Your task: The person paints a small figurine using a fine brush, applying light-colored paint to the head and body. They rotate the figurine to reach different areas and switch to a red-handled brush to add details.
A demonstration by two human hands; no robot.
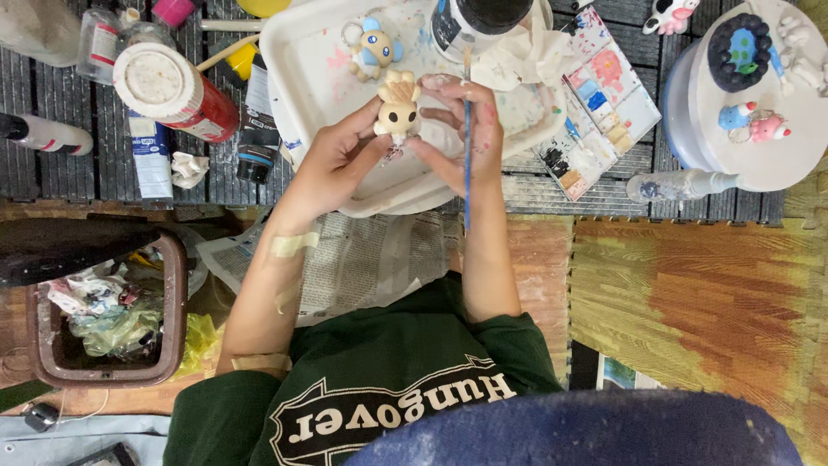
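Two bare hands meet at the centre of the view over a white plastic tray (310,78) smeared with pale paint. The left hand (332,164) pinches a small cream-coloured animal figurine (398,112), smooth and rounded with a lobed crest, between thumb and fingertips. The right hand (461,138) steadies the figurine from its 3 o'clock side with curled, paint-stained fingers and also grips a thin blue-handled paintbrush (467,129), held upright along the palm. At 11 o'clock of the figurine a second figurine (376,47), blue and cream with a metal ring, lies on the tray. At 3 o'clock lies a flat rectangular paint palette (599,95) with square wells. At 9 o'clock a red cylindrical canister (177,91) with a white cap lies on the dark slatted table (69,173). At 7 o'clock stands a brown bin (172,293) filled with crumpled waste. Newspaper (371,259) lies beneath the forearms.
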